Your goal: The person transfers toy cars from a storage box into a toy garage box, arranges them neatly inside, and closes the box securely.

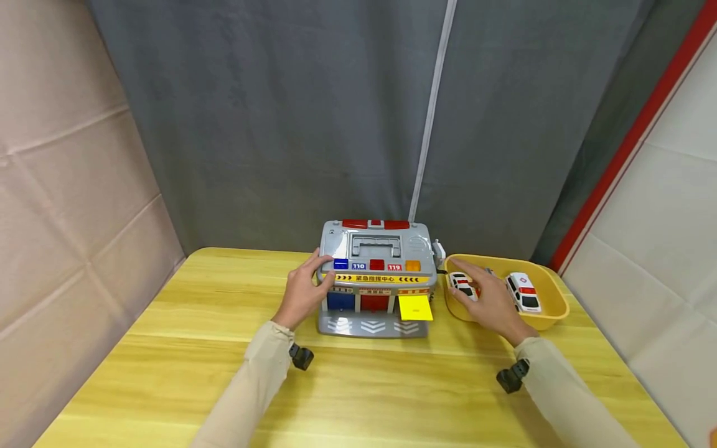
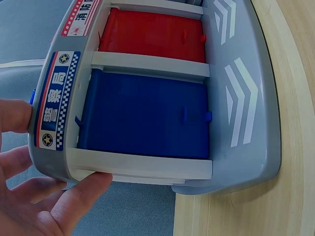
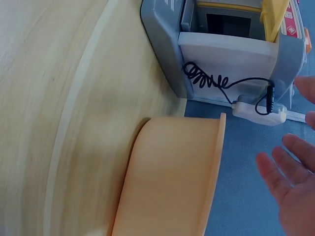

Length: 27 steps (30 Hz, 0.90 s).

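Beige sleeves (image 1: 241, 395) reach in over the near edge of the wooden tabletop (image 1: 381, 386). Midway along its back edge stands a grey toy station (image 1: 373, 325). The left hand (image 1: 301, 292) holds its left end, thumb and fingers bent loosely round the corner. The right hand (image 1: 493, 305) is spread above a yellow tub (image 1: 554, 305) by the tabletop's right edge; nothing shows between its parted fingers.

Progress seems early: of three bays, only the right-hand one is uncovered, its yellow door (image 1: 416, 308) jutting forward, while the blue door (image 2: 147, 115) and red door (image 2: 155, 34) are closed. A white car (image 1: 462, 286) and an ambulance (image 1: 524, 291) lie in the tub, so neither is in a bay. A white handset (image 3: 258, 114) hangs on the station's right side, its black cord (image 3: 204, 78) coiled.
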{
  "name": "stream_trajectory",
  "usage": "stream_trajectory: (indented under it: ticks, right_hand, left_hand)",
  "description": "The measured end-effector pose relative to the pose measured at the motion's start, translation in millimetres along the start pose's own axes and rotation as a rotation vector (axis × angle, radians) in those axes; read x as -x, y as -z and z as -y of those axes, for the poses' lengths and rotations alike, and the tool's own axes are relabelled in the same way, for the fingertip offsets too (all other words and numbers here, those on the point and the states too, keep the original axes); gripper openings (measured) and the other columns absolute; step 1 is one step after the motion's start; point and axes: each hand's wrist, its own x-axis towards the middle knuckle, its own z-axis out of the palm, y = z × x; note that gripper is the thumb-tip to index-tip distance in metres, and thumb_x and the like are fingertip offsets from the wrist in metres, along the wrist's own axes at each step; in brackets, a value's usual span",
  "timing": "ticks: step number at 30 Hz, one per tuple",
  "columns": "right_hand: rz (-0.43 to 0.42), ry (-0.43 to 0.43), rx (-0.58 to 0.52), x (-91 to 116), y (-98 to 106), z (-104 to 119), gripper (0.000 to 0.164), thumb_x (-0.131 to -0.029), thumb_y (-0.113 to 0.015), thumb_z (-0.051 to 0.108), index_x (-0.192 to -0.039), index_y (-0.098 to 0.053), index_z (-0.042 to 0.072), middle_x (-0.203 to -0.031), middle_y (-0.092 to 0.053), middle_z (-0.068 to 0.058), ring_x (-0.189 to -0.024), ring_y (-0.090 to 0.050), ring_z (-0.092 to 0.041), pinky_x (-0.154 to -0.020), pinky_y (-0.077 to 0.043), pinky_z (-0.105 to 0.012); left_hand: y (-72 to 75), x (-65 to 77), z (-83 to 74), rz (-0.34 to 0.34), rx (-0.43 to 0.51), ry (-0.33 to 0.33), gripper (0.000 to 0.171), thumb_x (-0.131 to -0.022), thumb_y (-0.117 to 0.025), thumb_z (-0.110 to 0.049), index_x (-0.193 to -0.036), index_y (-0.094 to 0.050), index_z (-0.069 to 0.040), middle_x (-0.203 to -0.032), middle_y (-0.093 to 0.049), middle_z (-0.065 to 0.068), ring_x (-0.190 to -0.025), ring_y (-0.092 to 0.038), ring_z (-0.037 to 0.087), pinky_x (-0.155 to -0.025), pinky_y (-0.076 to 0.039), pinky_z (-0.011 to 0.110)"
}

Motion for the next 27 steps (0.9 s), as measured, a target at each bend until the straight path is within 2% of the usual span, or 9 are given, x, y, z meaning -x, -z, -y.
stream_trajectory:
  ticks: [2,3,6,9,14,27]
  right_hand:
    - [-0.004,-0.01,0.024,1.1,0.9,-2.1,0.06,-0.091,-0.073,0.02,-0.147,-0.052,0.015,-0.144,-0.059,-0.017,-0.098,-0.062,-0.034,-0.085,-0.051,-0.048]
    - [-0.002,-0.014,0.028,1.3,1.7,-2.8,0.06,-0.091,-0.073,0.02,-0.147,-0.051,0.016,-0.144,-0.059,-0.017,-0.098,-0.062,-0.034,-0.086,-0.051,-0.048]
    - [0.016,-0.031,0.019,2.1,4.4,-5.1,0.06,-0.092,-0.072,0.018,-0.148,-0.05,0.016,-0.145,-0.058,-0.017,-0.11,-0.061,-0.039,-0.097,-0.049,-0.055]
    - [0.01,-0.027,0.004,3.0,5.8,-9.9,0.059,-0.092,-0.071,0.014,-0.147,-0.051,0.013,-0.145,-0.057,-0.02,-0.127,-0.055,-0.043,-0.106,-0.041,-0.065]
    - [-0.048,0.0,0.019,5.8,4.3,-21.9,0.053,-0.09,-0.071,0.008,-0.141,-0.056,0.007,-0.138,-0.061,-0.024,-0.124,-0.058,-0.045,-0.102,-0.045,-0.065]
    - [-0.052,-0.108,0.0,10.3,10.8,-38.2,0.049,-0.092,-0.069,0.01,-0.14,-0.057,0.005,-0.137,-0.06,-0.027,-0.123,-0.056,-0.046,-0.105,-0.042,-0.066]
  left_hand:
    - [-0.1,-0.1,0.4,-0.002,-0.001,-0.002,0.038,-0.097,-0.063,-0.029,-0.132,-0.064,-0.014,-0.161,-0.037,0.014,-0.147,-0.037,0.038,-0.121,-0.031,0.052]
    - [-0.2,-0.2,0.5,-0.003,-0.001,-0.004,0.038,-0.097,-0.063,-0.029,-0.132,-0.064,-0.014,-0.161,-0.037,0.015,-0.147,-0.038,0.038,-0.121,-0.031,0.052]
    - [-0.3,-0.5,1.1,-0.005,-0.001,-0.011,0.038,-0.097,-0.063,-0.029,-0.132,-0.064,-0.014,-0.161,-0.037,0.016,-0.147,-0.038,0.039,-0.121,-0.032,0.053]
    - [-0.5,-0.6,1.0,-0.008,0.002,-0.014,0.038,-0.097,-0.063,-0.029,-0.132,-0.064,-0.014,-0.161,-0.037,0.016,-0.147,-0.039,0.039,-0.12,-0.032,0.053]
    - [-1.0,-0.8,1.6,-0.01,-0.001,-0.011,0.039,-0.097,-0.062,-0.029,-0.133,-0.064,-0.014,-0.161,-0.037,0.015,-0.147,-0.038,0.04,-0.12,-0.033,0.053]
    - [-1.4,-0.9,2.4,0.004,0.007,0.004,0.039,-0.098,-0.061,-0.03,-0.134,-0.063,-0.015,-0.162,-0.035,0.015,-0.148,-0.036,0.037,-0.121,-0.032,0.052]
